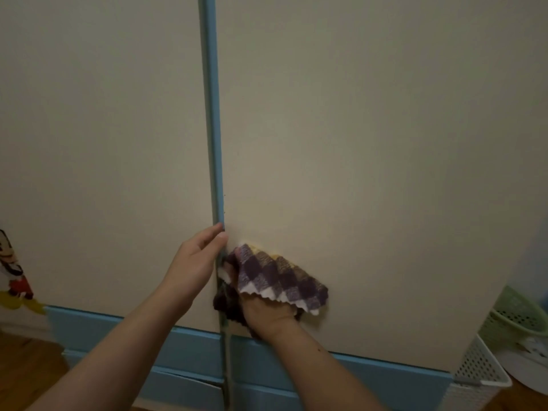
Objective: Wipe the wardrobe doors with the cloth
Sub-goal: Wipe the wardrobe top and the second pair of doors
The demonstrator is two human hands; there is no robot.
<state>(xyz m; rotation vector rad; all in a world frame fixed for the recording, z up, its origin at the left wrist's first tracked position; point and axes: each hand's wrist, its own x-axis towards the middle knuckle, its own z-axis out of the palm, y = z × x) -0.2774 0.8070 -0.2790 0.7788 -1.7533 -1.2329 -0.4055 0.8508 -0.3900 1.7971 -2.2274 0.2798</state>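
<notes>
Two cream wardrobe doors fill the view, the left door (103, 143) and the right door (370, 143), split by a blue vertical strip (212, 114). My right hand (268, 314) presses a purple, yellow and white checked cloth (278, 274) flat against the lower left part of the right door, close to the strip. Fingers of my left hand (195, 259) curl around the blue strip's edge just above and left of the cloth. Part of the cloth hangs dark below my right hand.
A blue base panel (118, 327) runs under the doors. White and green perforated baskets (486, 363) stand at the lower right. A cartoon sticker (12, 271) shows at the far left. Wooden floor (26, 369) lies at the lower left.
</notes>
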